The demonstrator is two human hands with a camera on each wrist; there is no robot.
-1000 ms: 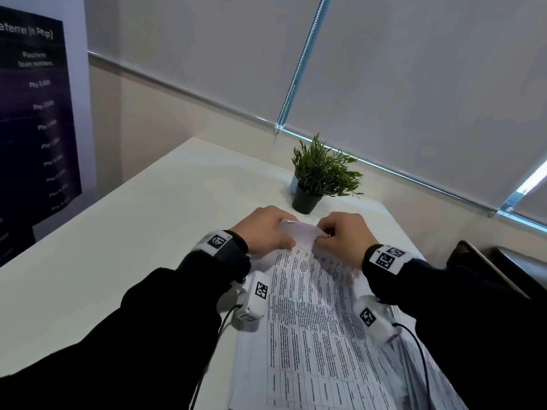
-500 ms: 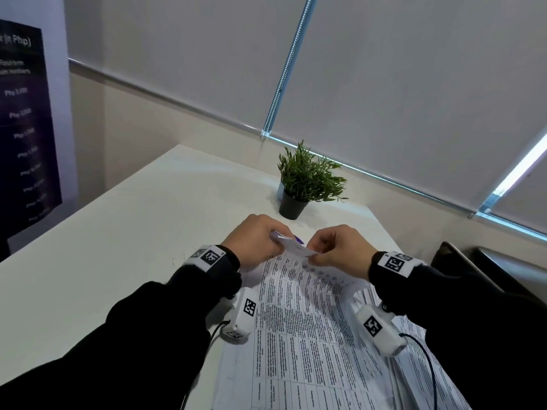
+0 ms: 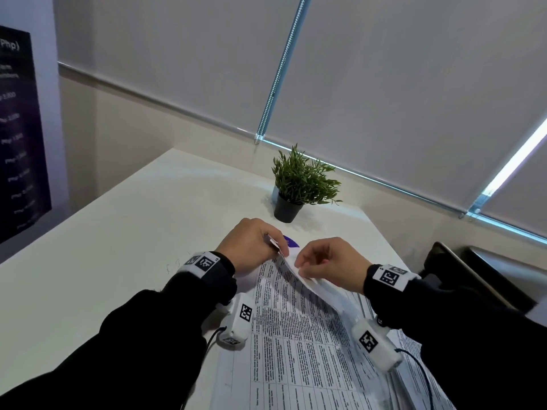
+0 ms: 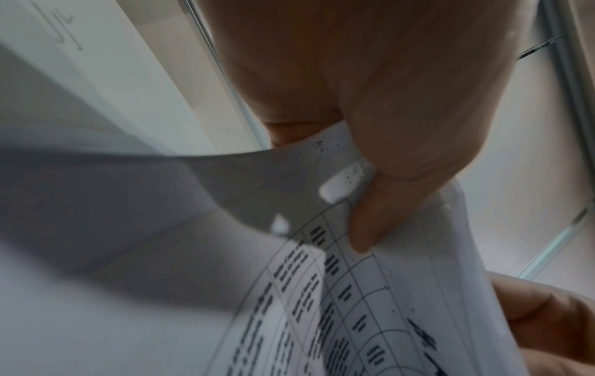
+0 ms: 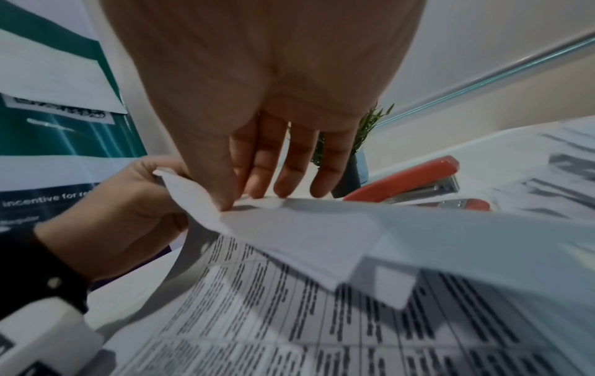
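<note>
Right grip has peeled its pinched sheet back; left grip pinches the stack. Beyond: plant, stapler, "Php" poster.

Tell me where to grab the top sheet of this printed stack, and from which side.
Take the top sheet by its far edge, which already curls up off the stack; nearer you it lies flat with nothing to get under. Come in from the right for a thumb-and-finger grip, as the right hand does, beside the corner the left hand pinches.
</note>
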